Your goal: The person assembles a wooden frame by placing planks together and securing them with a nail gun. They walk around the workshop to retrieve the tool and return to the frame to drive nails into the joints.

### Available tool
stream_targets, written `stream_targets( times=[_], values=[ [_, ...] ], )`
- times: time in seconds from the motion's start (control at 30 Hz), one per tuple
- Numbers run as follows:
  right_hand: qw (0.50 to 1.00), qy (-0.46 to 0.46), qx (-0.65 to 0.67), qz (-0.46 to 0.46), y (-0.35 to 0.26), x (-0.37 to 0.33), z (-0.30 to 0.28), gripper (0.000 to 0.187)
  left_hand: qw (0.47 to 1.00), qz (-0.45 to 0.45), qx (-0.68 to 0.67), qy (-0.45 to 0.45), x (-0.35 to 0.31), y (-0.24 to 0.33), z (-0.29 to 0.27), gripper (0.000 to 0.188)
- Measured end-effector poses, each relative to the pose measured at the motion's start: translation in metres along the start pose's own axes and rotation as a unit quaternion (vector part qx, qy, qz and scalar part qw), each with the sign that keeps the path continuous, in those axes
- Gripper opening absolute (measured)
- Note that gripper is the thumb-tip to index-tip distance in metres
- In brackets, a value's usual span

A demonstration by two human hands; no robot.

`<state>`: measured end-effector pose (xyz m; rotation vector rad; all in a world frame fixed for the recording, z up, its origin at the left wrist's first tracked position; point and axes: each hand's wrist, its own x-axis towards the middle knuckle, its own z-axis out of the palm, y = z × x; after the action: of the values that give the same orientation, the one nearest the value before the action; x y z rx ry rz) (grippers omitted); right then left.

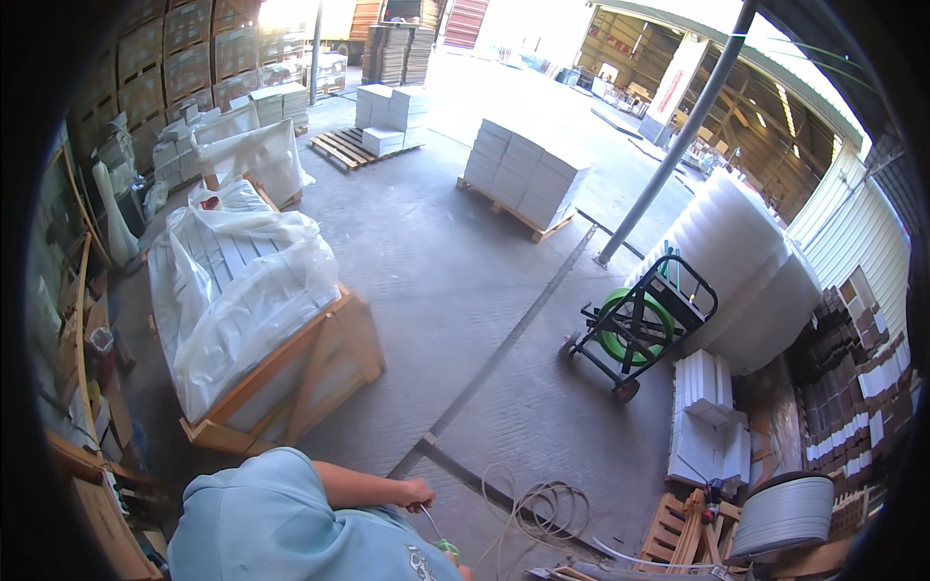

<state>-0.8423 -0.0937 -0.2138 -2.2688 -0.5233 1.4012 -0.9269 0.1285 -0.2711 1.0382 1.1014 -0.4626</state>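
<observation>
My left arm, in a light blue sleeve, crosses the lower middle of the view. My left hand [417, 496] is closed in a pinch on a thin pale strip [429, 520]. The strip runs down to a small green object [446, 548], whose kind I cannot make out. Just a bit of my right hand [465, 572] shows at the lower edge, below the green object, with its fingers hidden. To the right of both hands, loose loops of pale strapping [544, 505] lie on the concrete floor.
A wooden crate [320, 373] under plastic film stands ahead left. Right of centre is a wheeled strapping cart [639, 324] with a green reel, beside a large white wrapped bundle [741, 261]. White boxes on a pallet [528, 174] stand farther off. A spool [785, 518] sits lower right.
</observation>
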Motion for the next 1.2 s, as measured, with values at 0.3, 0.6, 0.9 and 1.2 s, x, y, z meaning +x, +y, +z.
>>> stream_targets(
  times=[0.3,0.6,0.9,1.2],
  values=[
    [1.0,0.0,-0.005,0.006,0.002,0.007,0.001,0.075,0.999,0.015,0.038,0.006,-0.014,0.008,0.001,0.027],
    [1.0,0.006,-0.004,0.012,0.006,0.008,0.001,0.074,0.999,0.031,-0.021,0.04,-0.001,-0.002,0.003,0.024],
    [1.0,0.016,-0.003,0.016,0.028,-0.003,0.005,0.073,0.997,0.044,0.003,0.06,-0.004,0.0,-0.002,0.024],
    [0.996,0.066,0.041,0.037,0.034,-0.042,0.001,0.072,0.998,0.038,0.005,0.041,0.001,-0.016,-0.003,0.036]
  ],
)
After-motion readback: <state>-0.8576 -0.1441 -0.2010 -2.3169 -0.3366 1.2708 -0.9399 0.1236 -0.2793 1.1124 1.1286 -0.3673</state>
